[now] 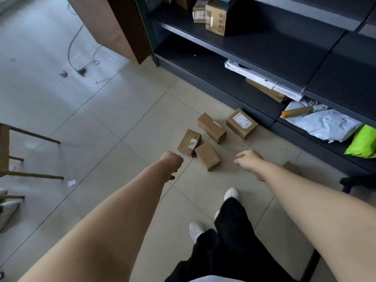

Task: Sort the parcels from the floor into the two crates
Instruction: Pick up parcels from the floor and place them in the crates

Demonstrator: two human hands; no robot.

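Several small brown cardboard parcels lie on the tiled floor in front of a dark shelf unit: the nearest parcel (pixel 208 155), one with a label beside it (pixel 189 142), a longer one behind (pixel 211 127) and a labelled one at the back right (pixel 241 123). My left hand (pixel 171 161) hangs just left of the nearest parcel, its fingers curled under and empty. My right hand (pixel 248 159) reaches out to the right of that parcel, fingers loosely bent, holding nothing. Neither hand touches a parcel. No crate is in view.
The dark shelf unit (pixel 240 45) runs along the right, holding boxes (pixel 218 16), a long white box (pixel 262 80), grey mailer bags (pixel 327 125) and a green bag (pixel 363 143). A wooden chair frame (pixel 12 151) stands left. Cables (pixel 81 68) lie on the far floor. My feet (pixel 231 193) stand below the parcels.
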